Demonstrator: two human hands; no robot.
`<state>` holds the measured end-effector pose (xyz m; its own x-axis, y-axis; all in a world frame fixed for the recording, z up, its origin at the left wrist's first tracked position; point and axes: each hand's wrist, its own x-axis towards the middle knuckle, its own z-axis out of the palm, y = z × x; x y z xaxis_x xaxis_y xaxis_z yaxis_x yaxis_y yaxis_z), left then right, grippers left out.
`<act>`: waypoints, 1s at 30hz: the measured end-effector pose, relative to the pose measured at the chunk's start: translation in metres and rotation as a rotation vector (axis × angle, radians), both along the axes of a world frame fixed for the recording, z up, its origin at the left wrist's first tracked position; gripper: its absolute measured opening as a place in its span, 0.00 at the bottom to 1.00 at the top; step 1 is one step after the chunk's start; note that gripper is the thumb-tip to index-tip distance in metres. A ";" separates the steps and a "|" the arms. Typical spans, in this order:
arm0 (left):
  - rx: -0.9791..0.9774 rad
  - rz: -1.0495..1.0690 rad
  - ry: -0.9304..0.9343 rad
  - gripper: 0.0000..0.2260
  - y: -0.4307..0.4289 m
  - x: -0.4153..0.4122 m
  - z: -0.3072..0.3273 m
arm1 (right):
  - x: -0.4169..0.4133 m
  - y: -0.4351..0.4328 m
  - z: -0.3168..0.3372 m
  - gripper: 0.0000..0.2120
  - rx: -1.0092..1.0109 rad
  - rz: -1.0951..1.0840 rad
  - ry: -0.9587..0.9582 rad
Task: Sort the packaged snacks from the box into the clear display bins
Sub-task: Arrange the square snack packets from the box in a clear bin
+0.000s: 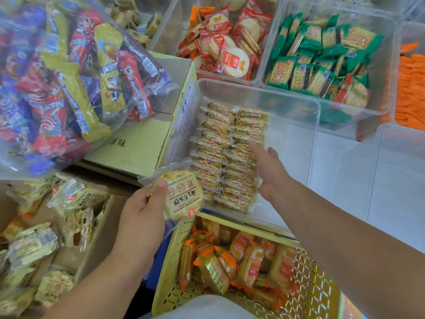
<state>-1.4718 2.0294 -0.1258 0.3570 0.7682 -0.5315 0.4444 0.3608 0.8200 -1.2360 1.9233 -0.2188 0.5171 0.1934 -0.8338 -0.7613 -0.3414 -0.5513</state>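
Bright, flat, even light here with hardly any hard shadows, so I can't tell where it's coming from. The big bag of colourful snacks (69, 77) in the upper left of the frame is smeared with blur, and the cardboard box (99, 231) at lower left is soft too. The middle is sharper, and the print on the round cracker pack (181, 194) is readable. The walls of the clear bin (314, 139) look milky with glare, the yellow basket (317, 284) at lower right glints, and straight edges bow near the corners.

Yellow carton (138, 143) flap reads "原味"; snack packet (181, 194) characters are unclear.
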 end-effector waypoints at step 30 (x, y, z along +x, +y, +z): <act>-0.279 -0.310 0.019 0.13 0.030 0.108 -0.005 | 0.055 -0.052 -0.016 0.36 0.085 -0.005 -0.254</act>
<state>-1.3634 2.0592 -0.1312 0.5371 0.4512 -0.7127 0.5810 0.4146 0.7003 -1.1814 1.8712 -0.2345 0.7088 0.2541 -0.6581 -0.5963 -0.2827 -0.7514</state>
